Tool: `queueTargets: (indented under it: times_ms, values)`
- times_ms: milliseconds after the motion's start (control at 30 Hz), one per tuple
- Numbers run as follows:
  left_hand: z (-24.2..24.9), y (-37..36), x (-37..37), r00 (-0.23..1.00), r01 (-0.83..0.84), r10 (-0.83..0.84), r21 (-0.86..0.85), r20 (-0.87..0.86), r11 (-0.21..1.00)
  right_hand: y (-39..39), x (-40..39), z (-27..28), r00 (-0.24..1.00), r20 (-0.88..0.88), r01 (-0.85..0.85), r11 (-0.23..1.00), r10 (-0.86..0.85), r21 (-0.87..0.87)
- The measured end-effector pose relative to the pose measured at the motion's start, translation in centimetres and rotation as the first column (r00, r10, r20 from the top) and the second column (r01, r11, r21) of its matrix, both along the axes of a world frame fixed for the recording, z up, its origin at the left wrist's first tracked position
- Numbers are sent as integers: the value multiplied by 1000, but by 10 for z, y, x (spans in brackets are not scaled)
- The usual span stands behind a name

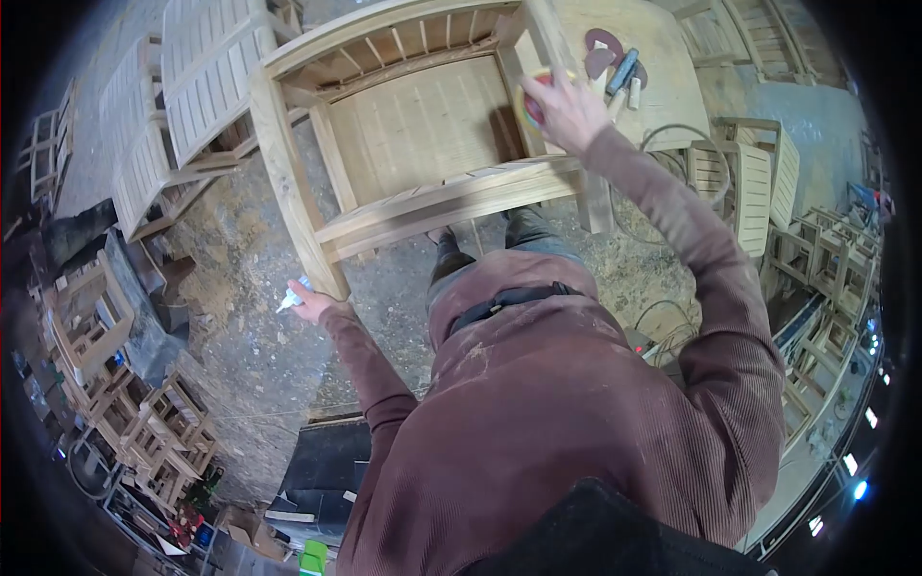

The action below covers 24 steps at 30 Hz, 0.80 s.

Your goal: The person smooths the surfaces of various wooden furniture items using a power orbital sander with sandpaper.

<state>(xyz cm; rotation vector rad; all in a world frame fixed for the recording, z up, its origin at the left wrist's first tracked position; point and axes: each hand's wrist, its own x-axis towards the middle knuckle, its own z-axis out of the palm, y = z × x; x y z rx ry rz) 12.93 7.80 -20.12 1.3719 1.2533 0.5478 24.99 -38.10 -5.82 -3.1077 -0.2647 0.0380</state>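
Note:
My left hand (309,303) is closed around a small white-and-blue bottle (289,301) with a narrow tip, low on the left, near the foot of a wooden chair frame (432,213). At the frame's right side, my right hand (572,113) has its fingers curled over a round red thing with a yellow rim (528,106). What exactly it is I cannot make out, since the hand covers part of it. The frame has a slatted side and a flat wooden panel (423,125) in its middle.
On the wooden board (669,96) at the right lie dark red sanding discs (602,40), a blue-grey cylindrical thing (622,73) and a small pale piece (635,93). Slatted chairs (216,72) stand at left, more chairs (754,187) at right. A hose (722,158) loops beside the board.

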Motion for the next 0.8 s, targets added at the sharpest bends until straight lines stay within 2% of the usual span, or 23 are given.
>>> queueTargets:
  times_ms: [67, 167, 200, 267, 300, 400, 467, 600, 667, 700, 800]
  values:
    - [-4, 3, 2, 1000, 10, -10, 4, 19, 1000, -3, -25, 4, 998, -52, 47, 990, -40, 131]
    - [-8, 8, -3, 993, 31, -25, -44, 119, 999, -4, -50, 8, 968, 158, 162, 963, -197, 214]
    - [-7, 8, -2, 995, 6, -3, -32, 103, 999, 2, -61, 11, 940, 220, 205, 947, -260, 247]
    - [-11, 9, -2, 992, 0, 2, -16, 128, 1000, 24, -87, 16, 894, 242, 291, 900, -376, 323]
    - [-14, 11, -2, 985, 18, -16, -12, 173, 1000, 35, -96, 10, 902, 234, 275, 902, -362, 332]
    - [-11, 9, -1, 989, 3, -7, 27, 149, 1000, 70, -119, -15, 924, 208, 251, 918, -322, 308]
    - [-10, 9, -1, 990, 12, -18, 47, 139, 999, 108, -123, -19, 942, 275, 90, 933, -193, 347]
    - [-14, 13, -3, 990, 64, -75, 91, 119, 994, 191, -100, -10, 968, 231, -9, 912, -94, 411]
    - [-13, 12, -5, 990, 66, -78, 103, 114, 992, 224, -87, -7, 964, 262, -148, 892, 34, 428]
    - [-12, 12, -4, 991, 65, -78, 113, 113, 991, 237, -84, -9, 974, 200, -180, 898, 106, 401]
    - [-3, 6, -1, 974, 38, -41, 19, 224, 999, 282, -69, -6, 969, 149, -243, 883, 199, 402]
